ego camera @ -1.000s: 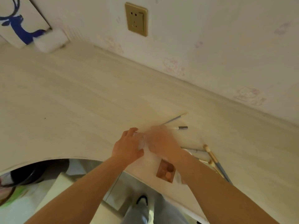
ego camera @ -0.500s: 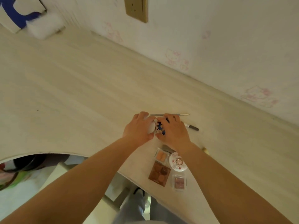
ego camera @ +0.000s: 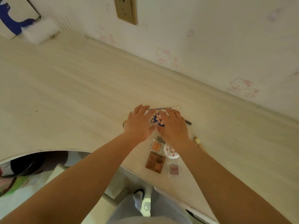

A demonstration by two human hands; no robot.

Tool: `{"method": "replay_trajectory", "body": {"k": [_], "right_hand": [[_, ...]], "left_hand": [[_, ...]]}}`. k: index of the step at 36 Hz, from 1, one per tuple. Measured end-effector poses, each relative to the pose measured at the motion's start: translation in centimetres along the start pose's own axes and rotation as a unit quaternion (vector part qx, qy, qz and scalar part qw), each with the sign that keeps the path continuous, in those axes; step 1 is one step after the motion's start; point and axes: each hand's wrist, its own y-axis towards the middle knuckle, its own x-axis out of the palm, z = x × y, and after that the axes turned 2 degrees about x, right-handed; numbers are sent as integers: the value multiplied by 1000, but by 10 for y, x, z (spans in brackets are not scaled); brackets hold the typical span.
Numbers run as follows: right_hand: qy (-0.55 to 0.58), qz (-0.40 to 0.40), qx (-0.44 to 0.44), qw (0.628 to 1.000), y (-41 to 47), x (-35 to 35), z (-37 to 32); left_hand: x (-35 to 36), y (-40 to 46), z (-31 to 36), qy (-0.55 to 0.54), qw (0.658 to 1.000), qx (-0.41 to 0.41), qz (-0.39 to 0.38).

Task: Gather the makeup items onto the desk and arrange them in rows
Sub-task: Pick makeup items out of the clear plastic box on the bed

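Just right of centre on pale wooden desk (ego camera: 80, 94): small blue-and-white patterned makeup pouch (ego camera: 157, 119), cupped between left hand (ego camera: 140, 122) and right hand (ego camera: 174, 125), fingers curled round it. Probably light, soft; best held by its sides.

Pale wood-grain desk (ego camera: 68, 88), curved cutout at near edge. On it: brown palette (ego camera: 155, 162), orange blush compact (ego camera: 156, 145), round white compact (ego camera: 171, 152), sm. pink compact (ego camera: 174, 169), thin brush (ego camera: 168, 108) nr wall side.
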Motion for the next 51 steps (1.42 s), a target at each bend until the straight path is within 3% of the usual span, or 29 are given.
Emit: {"method": "replay_trajectory", "body": {"k": [6, 11, 20, 34, 51], "right_hand": [[11, 35, 67, 997, -42, -6, 0], [9, 50, 168, 984, -93, -4, 0], [24, 95, 344, 934, -208, -1, 10], [79, 176, 563, 803, -392, 15, 10], [111, 241, 722, 639, -650, 65, -56]], "left_hand": [[5, -26, 15, 37, 997, 59, 37], [9, -39, 33, 45, 989, 143, 14], [22, -74, 104, 72, 942, 327, -11], [53, -179, 237, 114, 810, 575, -33], [114, -430, 333, 129, 645, 743, -123]]}}
